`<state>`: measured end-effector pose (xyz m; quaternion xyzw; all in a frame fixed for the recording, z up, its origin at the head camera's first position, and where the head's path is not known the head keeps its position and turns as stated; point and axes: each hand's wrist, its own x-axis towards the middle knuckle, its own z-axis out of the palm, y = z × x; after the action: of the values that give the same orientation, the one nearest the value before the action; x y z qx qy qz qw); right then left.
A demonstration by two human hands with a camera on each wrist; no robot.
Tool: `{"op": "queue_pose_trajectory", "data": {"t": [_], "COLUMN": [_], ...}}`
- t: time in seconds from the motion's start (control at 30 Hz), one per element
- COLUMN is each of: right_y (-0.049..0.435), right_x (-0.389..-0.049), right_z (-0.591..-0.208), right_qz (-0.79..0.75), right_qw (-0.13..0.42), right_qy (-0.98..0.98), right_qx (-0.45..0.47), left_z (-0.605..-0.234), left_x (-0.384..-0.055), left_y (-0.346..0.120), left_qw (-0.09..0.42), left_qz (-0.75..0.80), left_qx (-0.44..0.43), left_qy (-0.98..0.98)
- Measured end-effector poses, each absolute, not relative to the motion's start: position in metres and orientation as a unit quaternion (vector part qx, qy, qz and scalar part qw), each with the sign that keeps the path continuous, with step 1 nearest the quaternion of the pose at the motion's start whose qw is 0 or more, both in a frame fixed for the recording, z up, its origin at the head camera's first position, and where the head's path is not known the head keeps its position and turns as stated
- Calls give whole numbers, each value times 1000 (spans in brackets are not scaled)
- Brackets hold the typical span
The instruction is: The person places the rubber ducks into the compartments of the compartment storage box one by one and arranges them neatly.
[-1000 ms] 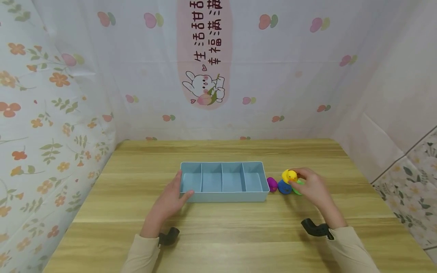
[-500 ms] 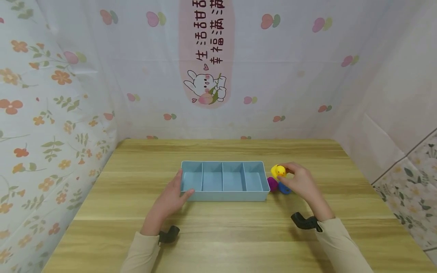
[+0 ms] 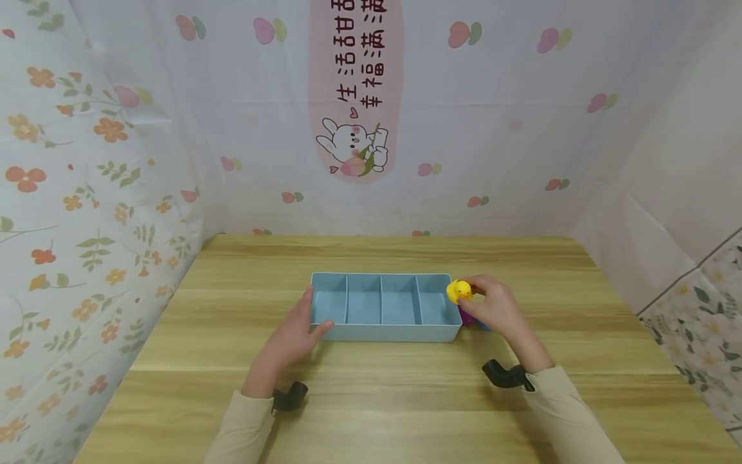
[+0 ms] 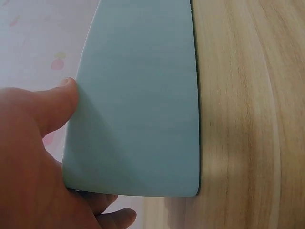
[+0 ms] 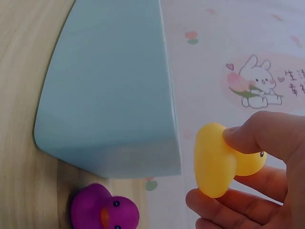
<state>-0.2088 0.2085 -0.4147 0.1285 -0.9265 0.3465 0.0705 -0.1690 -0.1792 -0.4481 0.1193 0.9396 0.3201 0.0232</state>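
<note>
A light blue divided box (image 3: 382,333) with several compartments stands mid-table. My left hand (image 3: 292,335) holds its near left corner; in the left wrist view the thumb (image 4: 59,102) lies on the rim and fingers bend around the end wall. My right hand (image 3: 495,309) pinches a yellow rubber duck (image 3: 458,292) between thumb and fingers, above the box's right rim. The right wrist view shows this duck just outside the box's end. A purple rubber duck (image 5: 102,208) sits beside that end. Only a bit of a blue toy (image 3: 482,325) shows past my right hand.
The wooden table (image 3: 382,399) runs back to a printed cloth (image 3: 498,148), with floral cloth (image 3: 110,212) on the left side. Black wrist mounts (image 3: 503,375) stick out from both wrists over the tabletop.
My right hand has carried the yellow duck leftward, from over the blue toy to the box's right rim. A green toy seen earlier is now hidden. The left hand stays on the box.
</note>
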Motion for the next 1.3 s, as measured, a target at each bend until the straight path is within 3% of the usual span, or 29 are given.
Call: {"op": "queue_pose_trajectory", "data": {"t": [0.7,1.3], "right_y": [179,148], "right_x": [-213,-220], "right_z": [-418,-422], "right_qz": [358,366], "right_qw": [70,52], "right_qy": [-918,-911], "right_qx": [155,183], "left_z": [-451,-445], "left_x": [-169,-167], "left_y": [-178,-176], "left_qw": [7,31], "left_qz": [332,351], "left_qx": [126,110], "left_qy": [935,929]}}
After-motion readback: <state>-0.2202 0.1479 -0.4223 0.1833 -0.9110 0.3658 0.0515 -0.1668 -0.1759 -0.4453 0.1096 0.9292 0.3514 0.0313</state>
